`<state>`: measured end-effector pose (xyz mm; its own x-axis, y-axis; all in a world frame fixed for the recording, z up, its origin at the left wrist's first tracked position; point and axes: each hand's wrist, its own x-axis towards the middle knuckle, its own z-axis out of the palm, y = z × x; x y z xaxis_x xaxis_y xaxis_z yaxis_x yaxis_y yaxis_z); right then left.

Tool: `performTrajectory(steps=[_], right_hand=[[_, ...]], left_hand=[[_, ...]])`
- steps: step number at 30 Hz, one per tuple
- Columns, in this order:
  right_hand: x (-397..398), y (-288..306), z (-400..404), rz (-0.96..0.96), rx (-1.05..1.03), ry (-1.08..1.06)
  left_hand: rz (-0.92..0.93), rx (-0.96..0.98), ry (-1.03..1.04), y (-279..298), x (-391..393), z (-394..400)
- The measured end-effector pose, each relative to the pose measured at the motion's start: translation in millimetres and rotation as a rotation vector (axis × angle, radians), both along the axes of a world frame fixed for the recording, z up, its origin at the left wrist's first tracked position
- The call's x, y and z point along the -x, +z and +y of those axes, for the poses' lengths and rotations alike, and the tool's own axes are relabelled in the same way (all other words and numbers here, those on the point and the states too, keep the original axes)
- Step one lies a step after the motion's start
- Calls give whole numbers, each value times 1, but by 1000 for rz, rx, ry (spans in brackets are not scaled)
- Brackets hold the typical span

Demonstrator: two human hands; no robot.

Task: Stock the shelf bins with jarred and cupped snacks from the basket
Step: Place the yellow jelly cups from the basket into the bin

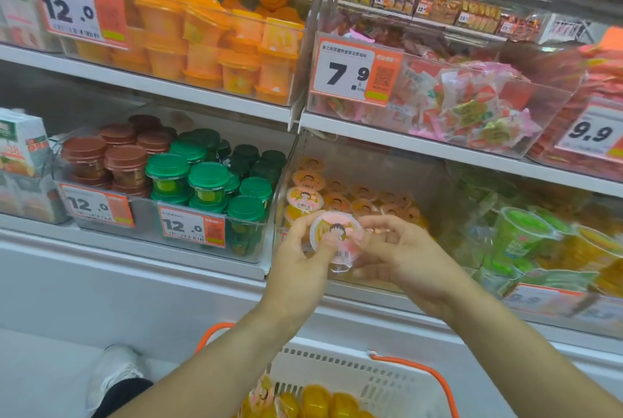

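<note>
- Cup [337, 238]: pink lid, pinched by left hand [298, 254] and right hand [403, 257].
- Bin [367, 161]: clear, behind, holding similar cups.
- Basket [340, 372]: near, below.

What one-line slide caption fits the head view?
Both hands, left hand and right hand, hold a cartoon-lidded cup before the clear bin.

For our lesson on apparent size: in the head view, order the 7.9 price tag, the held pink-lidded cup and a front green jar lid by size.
1. 7.9 price tag
2. Pink-lidded cup
3. Green jar lid
The cup is nearer the camera, so ranks 2 and 3 are unsure.
</note>
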<state>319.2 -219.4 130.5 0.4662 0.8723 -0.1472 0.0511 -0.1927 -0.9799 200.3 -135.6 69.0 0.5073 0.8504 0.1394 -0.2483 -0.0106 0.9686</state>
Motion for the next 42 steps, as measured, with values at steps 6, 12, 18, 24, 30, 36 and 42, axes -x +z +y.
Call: performTrajectory(steps=[6,12,18,24,30,36,42], right_hand=[[8,-13,5,117,-97,-60],[-35,-10,56,403,-140,-219],[-90,-30,140,461,-4,-401],[-95,-39,183,461,-41,-505],[-94,-35,195,411,-71,-522],[-94,-40,184,279,9,-509],[-22,-20,76,-177,-249,-348]], left_hand=[[35,-13,32,3,-3,5],[469,-448,179,7,14,7],[635,-501,167,2,19,17],[630,-509,173,1,16,21],[597,-540,133,-6,20,26],[525,-623,124,-12,29,23],[571,-610,86,-21,21,15]])
